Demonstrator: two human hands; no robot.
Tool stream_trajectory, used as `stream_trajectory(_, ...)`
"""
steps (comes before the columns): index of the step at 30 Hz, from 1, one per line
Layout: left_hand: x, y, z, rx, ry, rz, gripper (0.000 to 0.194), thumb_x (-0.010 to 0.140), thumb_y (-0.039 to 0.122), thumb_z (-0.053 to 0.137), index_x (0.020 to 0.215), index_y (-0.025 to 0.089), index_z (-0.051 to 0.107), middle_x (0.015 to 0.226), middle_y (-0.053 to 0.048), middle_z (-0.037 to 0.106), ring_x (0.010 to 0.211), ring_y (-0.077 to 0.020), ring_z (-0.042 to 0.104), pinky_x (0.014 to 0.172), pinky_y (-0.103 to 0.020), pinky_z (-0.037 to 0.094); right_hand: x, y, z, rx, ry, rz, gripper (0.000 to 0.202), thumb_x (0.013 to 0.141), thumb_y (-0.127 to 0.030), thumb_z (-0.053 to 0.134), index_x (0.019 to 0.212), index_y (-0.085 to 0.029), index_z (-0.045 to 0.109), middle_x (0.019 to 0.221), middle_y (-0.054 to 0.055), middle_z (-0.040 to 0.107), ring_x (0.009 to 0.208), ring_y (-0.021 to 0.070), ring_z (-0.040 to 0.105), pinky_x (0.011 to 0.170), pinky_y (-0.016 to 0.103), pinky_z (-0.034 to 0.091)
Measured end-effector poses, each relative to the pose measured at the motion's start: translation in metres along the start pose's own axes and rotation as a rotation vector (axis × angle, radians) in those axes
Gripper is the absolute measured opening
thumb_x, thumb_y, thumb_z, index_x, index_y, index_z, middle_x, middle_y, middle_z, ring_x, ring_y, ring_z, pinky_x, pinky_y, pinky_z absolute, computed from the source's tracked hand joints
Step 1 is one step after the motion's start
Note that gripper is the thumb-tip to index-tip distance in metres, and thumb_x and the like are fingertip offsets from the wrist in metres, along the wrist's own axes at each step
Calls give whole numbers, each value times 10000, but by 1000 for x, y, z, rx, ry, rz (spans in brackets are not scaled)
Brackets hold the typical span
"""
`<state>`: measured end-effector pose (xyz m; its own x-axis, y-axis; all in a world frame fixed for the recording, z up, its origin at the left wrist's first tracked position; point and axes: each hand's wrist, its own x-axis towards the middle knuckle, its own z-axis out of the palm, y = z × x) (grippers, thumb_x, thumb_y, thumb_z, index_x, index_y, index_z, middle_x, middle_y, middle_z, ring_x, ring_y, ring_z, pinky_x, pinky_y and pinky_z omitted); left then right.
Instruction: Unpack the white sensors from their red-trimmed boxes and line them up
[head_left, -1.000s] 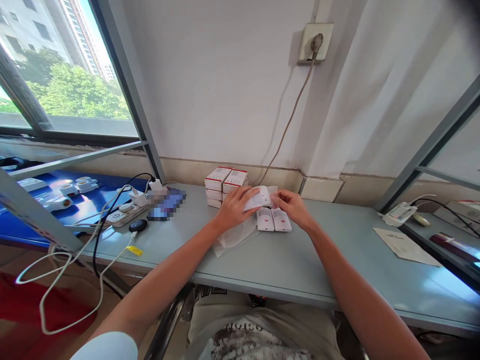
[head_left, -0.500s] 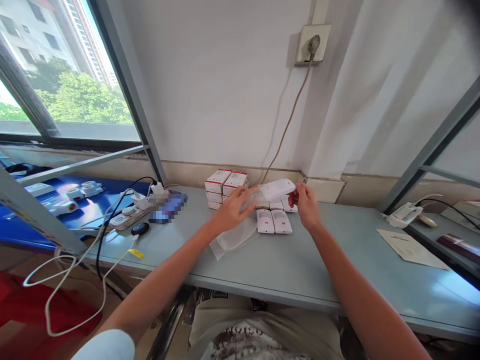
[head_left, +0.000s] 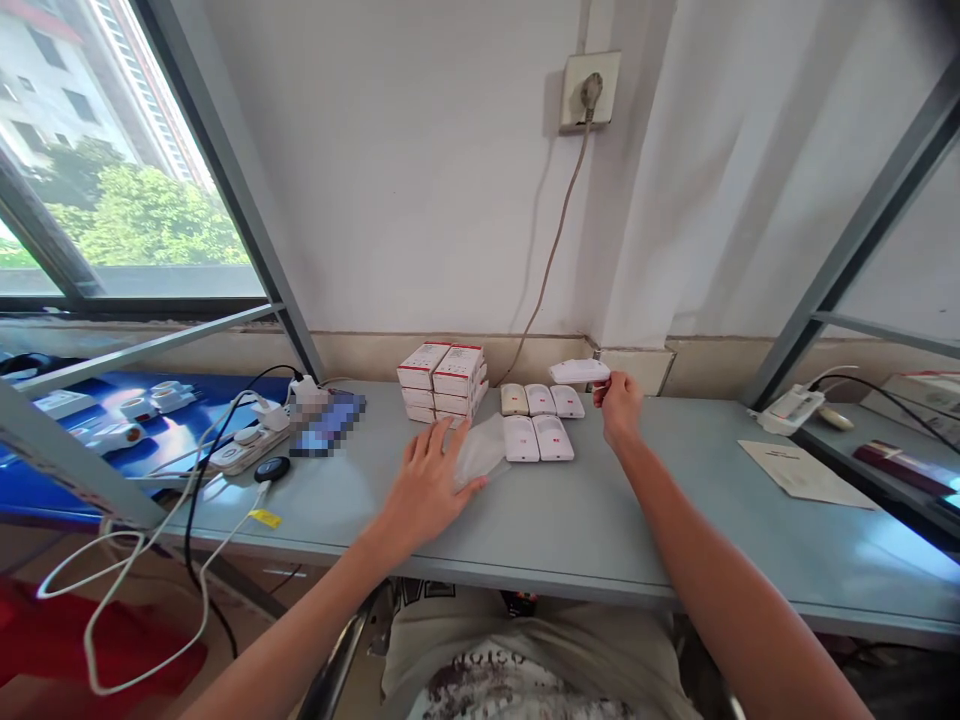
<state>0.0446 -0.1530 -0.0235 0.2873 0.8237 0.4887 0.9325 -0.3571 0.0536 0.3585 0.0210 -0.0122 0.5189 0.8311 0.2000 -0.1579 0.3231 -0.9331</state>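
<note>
My right hand (head_left: pixel 621 408) is closed on one end of a white motion detector (head_left: pixel 579 371), holding it above the back of the desk. Below and left of it, several more detectors lie in two rows. The front pair are a white detector (head_left: pixel 521 439) and its neighbour (head_left: pixel 553 438); behind them is a cream-coloured one (head_left: pixel 514 399) beside white ones. My left hand (head_left: pixel 429 478) is spread with thumb and fingers apart, by the desk surface. A clear plastic bag (head_left: pixel 480 452) lies against its fingers, left of the front pair.
Stacked white-and-red boxes (head_left: pixel 442 375) stand near the wall. To the left are a power strip (head_left: pixel 247 450), a phone (head_left: pixel 330 425), a black round device (head_left: pixel 271 469) and loose cables. A paper sheet (head_left: pixel 806 474) lies on the right. Metal frame posts rise at both sides.
The detector has come out of the plastic bag and moved right with my right hand. My left hand has moved left and down towards the desk, its fingers spreading.
</note>
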Motion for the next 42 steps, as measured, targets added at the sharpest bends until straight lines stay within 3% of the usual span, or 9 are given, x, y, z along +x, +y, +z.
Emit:
stream_trajectory(3, 8, 0, -4, -96, -32, 152, 632, 1114, 488, 493, 1700, 292, 357, 1740, -106, 383, 1596, -345, 361, 1278, -548, 387, 0, 1, 0, -11, 42, 15, 308, 980, -313, 546, 688, -234, 485, 616, -38, 590, 456, 91, 467, 437, 247, 339)
stream_trajectory(8, 11, -7, -1, -106, -64, 153, 573, 1091, 225, 398, 1655, 309, 453, 1689, -53, 487, 1469, -314, 490, 1189, -533, 474, 0, 2, 1, -21, 23, 11, 326, 982, -368, 562, 692, -233, 502, 609, -34, 571, 469, 97, 469, 440, 247, 343)
stream_trajectory(12, 4, -14, -2, -77, -98, 141, 586, 1064, 267, 485, 1648, 295, 459, 1702, -46, 477, 1470, -333, 482, 1184, -536, 466, -1, 1, 0, -14, 2, 4, 327, 987, -345, 577, 690, -232, 499, 620, -31, 588, 465, 92, 464, 440, 244, 349)
stream_trajectory(18, 8, -16, -24, -96, -213, 171, 658, 1032, 233, 494, 1680, 280, 390, 1768, -32, 375, 1584, -305, 387, 1268, -515, 393, -2, 1, 2, -10, 16, 20, 299, 968, -239, 526, 671, -230, 489, 609, -35, 591, 455, 89, 465, 433, 242, 344)
stream_trajectory(23, 11, -13, -36, -100, -238, 193, 663, 1001, 160, 451, 1653, 280, 431, 1776, -13, 357, 1522, -308, 430, 1260, -529, 406, -4, 1, 2, -22, 8, 20, 303, 959, -314, 562, 681, -238, 471, 613, -33, 592, 471, 99, 456, 436, 246, 343)
stream_trajectory(26, 11, -16, -37, -107, -264, 193, 634, 1031, 220, 478, 1657, 310, 427, 1771, -12, 368, 1542, -319, 420, 1252, -546, 418, -4, 1, 1, -23, 3, 12, 306, 959, -323, 564, 679, -240, 469, 619, -31, 592, 476, 100, 451, 442, 249, 347)
stream_trajectory(30, 19, -19, -38, -165, -252, 200, 612, 1118, 471, 462, 1699, 301, 373, 1770, -32, 376, 1646, -314, 308, 1323, -554, 338, -4, 2, 1, -33, 1, 16, 297, 962, -309, 552, 679, -238, 494, 632, -25, 600, 478, 106, 459, 447, 258, 349)
stream_trajectory(34, 28, -22, -29, -263, -244, 262, 634, 1145, 539, 391, 1730, 306, 322, 1772, -31, 369, 1651, -265, 340, 1354, -484, 321, -4, 2, 2, -56, 6, 27, 307, 966, -347, 577, 690, -239, 499, 647, -23, 619, 481, 109, 468, 450, 262, 352)
stream_trajectory(42, 12, -33, 26, -261, -378, 301, 695, 1130, 653, 352, 1751, 358, 250, 1798, -34, 280, 1682, -258, 255, 1374, -467, 229, -4, 0, 1, -4, 9, 61, 282, 960, -319, 573, 702, -236, 494, 633, -34, 604, 476, 102, 506, 452, 242, 394)
